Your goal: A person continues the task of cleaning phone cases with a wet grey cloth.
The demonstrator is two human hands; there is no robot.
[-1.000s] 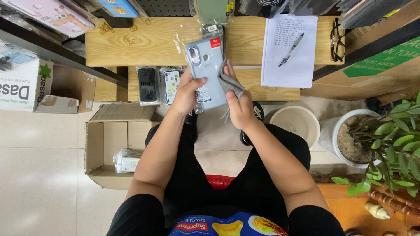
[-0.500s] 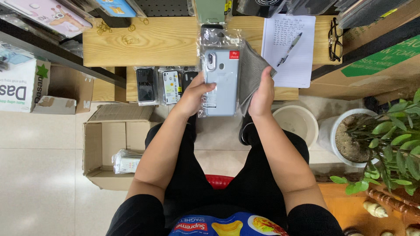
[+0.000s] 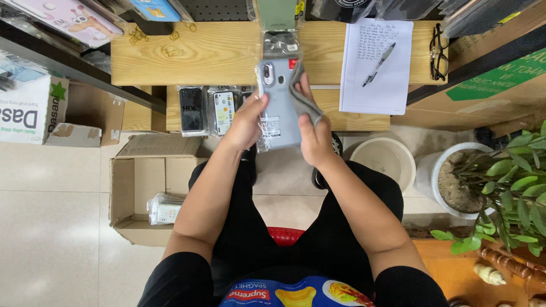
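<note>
Head view showed the left hand (image 3: 245, 122) gripping the left edge of a grey-blue phone case (image 3: 278, 102) sealed in a clear plastic sleeve, held upright above the lap in front of a wooden shelf (image 3: 187, 54). The right hand (image 3: 314, 136) pinched a grey cloth (image 3: 303, 99) against the case's right edge. More packaged phone cases (image 3: 207, 109) lay on the lower shelf just left of it. A sheet of paper (image 3: 372, 65) with a pen (image 3: 379, 63) lay to the right, and an open cardboard box (image 3: 145, 187) sat on the floor.

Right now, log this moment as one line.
left hand: holds phone case | right hand: cloth on case | over wooden shelf
</note>
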